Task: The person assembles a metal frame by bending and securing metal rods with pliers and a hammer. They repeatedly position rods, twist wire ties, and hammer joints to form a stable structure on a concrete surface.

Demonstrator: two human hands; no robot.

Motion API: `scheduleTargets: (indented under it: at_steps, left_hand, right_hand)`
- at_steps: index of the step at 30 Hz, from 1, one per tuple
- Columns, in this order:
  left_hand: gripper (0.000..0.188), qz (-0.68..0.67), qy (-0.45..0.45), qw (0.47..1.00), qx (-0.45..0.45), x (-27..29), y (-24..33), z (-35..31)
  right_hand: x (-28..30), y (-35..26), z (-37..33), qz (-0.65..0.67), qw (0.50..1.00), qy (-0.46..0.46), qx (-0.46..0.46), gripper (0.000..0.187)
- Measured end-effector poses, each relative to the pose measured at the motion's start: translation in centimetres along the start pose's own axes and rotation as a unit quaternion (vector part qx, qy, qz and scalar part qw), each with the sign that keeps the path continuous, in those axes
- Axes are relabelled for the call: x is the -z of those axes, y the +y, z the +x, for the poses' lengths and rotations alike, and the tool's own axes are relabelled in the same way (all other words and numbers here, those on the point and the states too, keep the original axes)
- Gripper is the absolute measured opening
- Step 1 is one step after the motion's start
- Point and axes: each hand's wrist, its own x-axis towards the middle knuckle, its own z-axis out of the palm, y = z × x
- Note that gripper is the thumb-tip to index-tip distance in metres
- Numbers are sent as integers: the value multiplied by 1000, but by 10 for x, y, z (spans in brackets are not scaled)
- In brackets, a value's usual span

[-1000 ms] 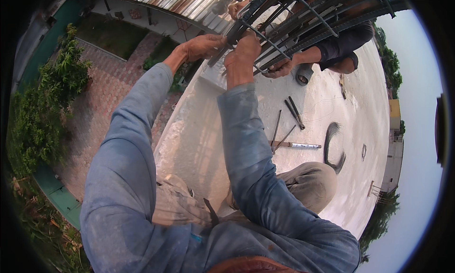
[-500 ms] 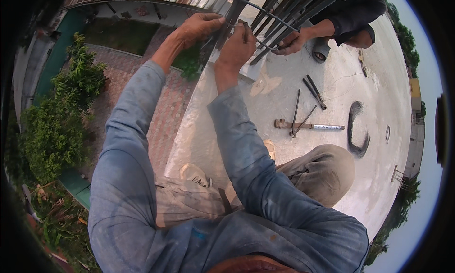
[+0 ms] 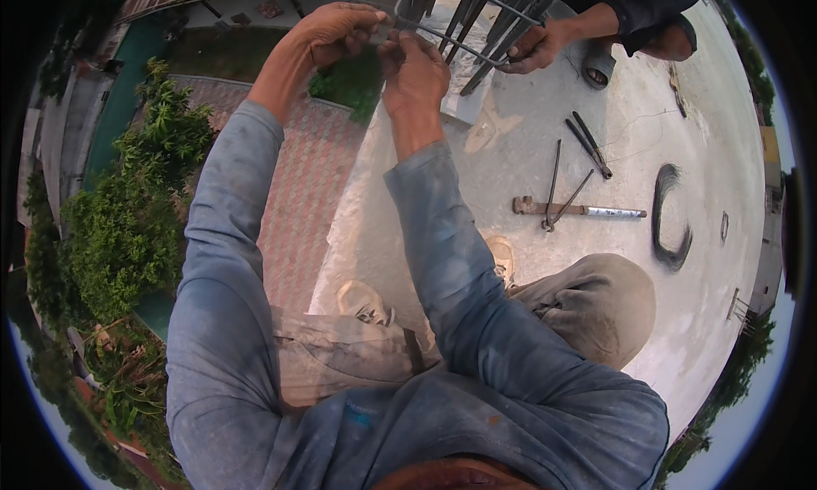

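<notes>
At the top of the head view, a bundle of upright steel rebar (image 3: 458, 22) is ringed by square metal stirrups (image 3: 460, 45). My left hand (image 3: 340, 32) is at the near left corner of a stirrup, thumb and fingers pinched together. Just right of it, my right hand (image 3: 414, 75) also has its fingertips closed, right under that same bar. Whatever sits between the fingertips of either hand is too small to make out. A co-worker's hand (image 3: 536, 48) grips the stirrup's right corner.
On the concrete slab (image 3: 477, 179) lie closed pincers (image 3: 605, 172), a spread pair of pincers (image 3: 548, 225) across a hammer (image 3: 613, 212), and a coil of black wire (image 3: 658, 222). The slab's edge drops on the left to a paved yard (image 3: 298, 192) with a leafy tree (image 3: 119, 235).
My hands have come slightly lower against the rebar, and my right hand's fingers have turned up toward the stirrup. The whole view has shifted a little, moving the tools rightward in it.
</notes>
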Motion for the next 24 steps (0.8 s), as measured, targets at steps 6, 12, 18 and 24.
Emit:
scheduleTargets:
  at_steps: [6,12,18,24]
  left_hand:
    - [23,161,92,981,-62,-34,16,-15]
    - [26,263,223,930,-124,-72,1,-39]
    - [28,109,216,962,-124,-90,-22,-40]
    - [29,-72,205,970,-108,-94,-49,-47]
  right_hand:
    - [-2,28,16,-137,983,-16,124,9]
    - [9,44,30,-216,950,-35,224,7]
    - [24,19,27,-248,928,-153,234,21]
    - [44,-23,32,-240,930,-279,26,36]
